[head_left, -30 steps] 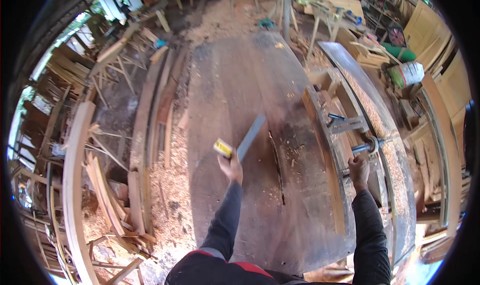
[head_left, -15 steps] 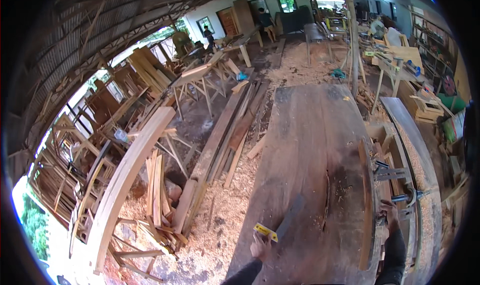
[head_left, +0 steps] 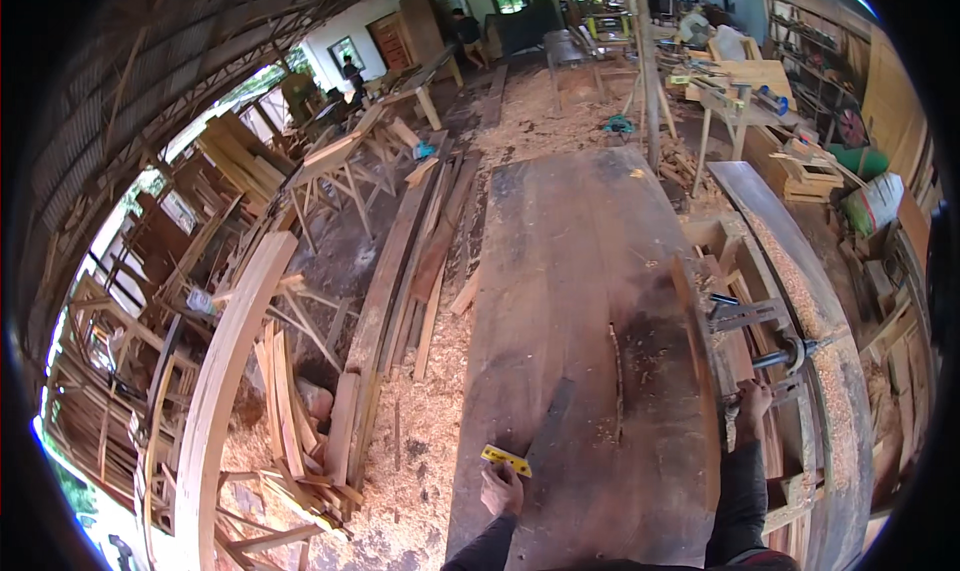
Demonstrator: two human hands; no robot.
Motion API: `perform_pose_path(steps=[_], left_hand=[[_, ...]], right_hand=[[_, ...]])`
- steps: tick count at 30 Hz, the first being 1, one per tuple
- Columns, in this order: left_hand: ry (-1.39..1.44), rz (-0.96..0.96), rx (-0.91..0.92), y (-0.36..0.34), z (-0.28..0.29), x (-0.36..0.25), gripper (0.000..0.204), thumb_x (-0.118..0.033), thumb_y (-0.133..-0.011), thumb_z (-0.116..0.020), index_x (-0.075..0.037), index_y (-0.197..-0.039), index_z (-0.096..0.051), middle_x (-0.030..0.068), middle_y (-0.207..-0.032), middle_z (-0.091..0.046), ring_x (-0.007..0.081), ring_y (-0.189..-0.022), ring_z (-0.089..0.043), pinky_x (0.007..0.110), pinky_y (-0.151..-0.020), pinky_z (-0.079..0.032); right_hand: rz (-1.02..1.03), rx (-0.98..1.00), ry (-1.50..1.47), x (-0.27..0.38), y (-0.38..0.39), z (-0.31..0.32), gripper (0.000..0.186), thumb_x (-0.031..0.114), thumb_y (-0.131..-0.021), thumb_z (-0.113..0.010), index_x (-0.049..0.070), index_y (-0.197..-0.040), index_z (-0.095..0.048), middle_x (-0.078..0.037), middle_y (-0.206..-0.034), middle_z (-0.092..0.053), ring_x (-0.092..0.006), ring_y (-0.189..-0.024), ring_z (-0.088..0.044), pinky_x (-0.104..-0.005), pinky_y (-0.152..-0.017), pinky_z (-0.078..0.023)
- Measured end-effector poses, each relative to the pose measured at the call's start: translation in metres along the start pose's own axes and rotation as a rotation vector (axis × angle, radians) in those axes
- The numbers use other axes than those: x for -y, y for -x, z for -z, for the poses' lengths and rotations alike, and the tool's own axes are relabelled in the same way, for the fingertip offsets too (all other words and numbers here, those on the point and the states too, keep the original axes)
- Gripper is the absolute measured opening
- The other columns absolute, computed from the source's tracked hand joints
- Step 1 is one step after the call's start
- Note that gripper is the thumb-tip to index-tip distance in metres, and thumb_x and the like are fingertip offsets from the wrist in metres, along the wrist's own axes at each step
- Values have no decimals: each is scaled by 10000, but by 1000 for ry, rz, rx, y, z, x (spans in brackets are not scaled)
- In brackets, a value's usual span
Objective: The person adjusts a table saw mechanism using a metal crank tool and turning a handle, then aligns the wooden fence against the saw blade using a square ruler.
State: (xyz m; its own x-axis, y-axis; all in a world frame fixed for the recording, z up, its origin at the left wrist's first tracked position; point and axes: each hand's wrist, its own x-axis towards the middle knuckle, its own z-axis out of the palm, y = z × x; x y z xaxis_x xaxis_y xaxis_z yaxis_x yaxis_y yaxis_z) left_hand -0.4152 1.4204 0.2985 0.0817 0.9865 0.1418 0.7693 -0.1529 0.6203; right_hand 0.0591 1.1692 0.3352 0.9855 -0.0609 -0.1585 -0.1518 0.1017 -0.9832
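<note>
My left hand (head_left: 502,491) is closed on the yellow stock of a try square (head_left: 506,460). Its dark blade points away from me across a wide brown wooden slab (head_left: 560,301). At the slab's right side my right hand (head_left: 755,399) is closed beside an upright wooden board (head_left: 692,346); what its fingers grip is too small to make out. Just beyond that hand sits a C-clamp (head_left: 797,353) with a dark bar. A second metal clamp (head_left: 745,316) lies further off. A long crack (head_left: 616,381) runs through the slab.
Right of the clamps stretches a long plank (head_left: 815,291) strewn with shavings. Left of the slab, boards lie on a shaving-covered floor (head_left: 425,421). A thick pale beam (head_left: 235,371) rests on trestles at left. A post (head_left: 645,81) stands beyond; two people are far back.
The view has swung right, so the scene sits further left. My left hand still holds the try square on the slab, and my right hand remains by the clamps.
</note>
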Motion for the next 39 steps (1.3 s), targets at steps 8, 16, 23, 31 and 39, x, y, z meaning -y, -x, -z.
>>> perform_pose_path(steps=[8, 16, 23, 31, 39], left_hand=[[-134, -110, -165, 7, -11, 6, 349, -317, -921, -616, -87, -1156, -500, 106, -723, -667, 348, -620, -656, 489, -560, -505], [-176, -11, -11, 6, -9, 4, 459, -364, -931, -565, -77, -1270, -448, 186, -855, -691, 395, -732, -671, 530, -644, -513], [-315, 50, 4, 6, -1, -4, 490, -392, -947, -532, -66, -1296, -423, 217, -868, -689, 408, -741, -676, 521, -659, -530], [-159, 135, 58, 0, -8, 5, 442, -336, -941, -564, -107, -1286, -410, 153, -848, -685, 371, -751, -673, 507, -643, -519], [-106, 157, 66, -6, 13, -5, 470, -345, -939, -552, -29, -1266, -432, 223, -912, -670, 409, -840, -658, 502, -724, -524]], right_hand=[[197, 204, 279, -15, -112, -7, 338, 211, -859, -699, 20, -1074, -522, -68, -829, -602, -174, -753, -611, -316, -662, -489], [466, 498, 699, 20, -143, -117, 473, 240, -747, -804, 18, -1095, -572, -185, -935, -674, -356, -937, -642, -440, -844, -491], [863, 938, 1105, 74, -149, -126, 601, 241, -776, -759, 20, -1287, -533, -219, -1162, -617, -408, -1083, -575, -465, -924, -464], [1433, 1582, 960, 22, -251, -176, 160, 147, -675, -720, 47, -800, -724, -152, -792, -685, -352, -799, -654, -386, -735, -511], [931, 682, 1687, 30, -172, -188, 330, 258, -888, -578, 86, -1165, -626, -213, -893, -686, -423, -846, -662, -535, -683, -496]])
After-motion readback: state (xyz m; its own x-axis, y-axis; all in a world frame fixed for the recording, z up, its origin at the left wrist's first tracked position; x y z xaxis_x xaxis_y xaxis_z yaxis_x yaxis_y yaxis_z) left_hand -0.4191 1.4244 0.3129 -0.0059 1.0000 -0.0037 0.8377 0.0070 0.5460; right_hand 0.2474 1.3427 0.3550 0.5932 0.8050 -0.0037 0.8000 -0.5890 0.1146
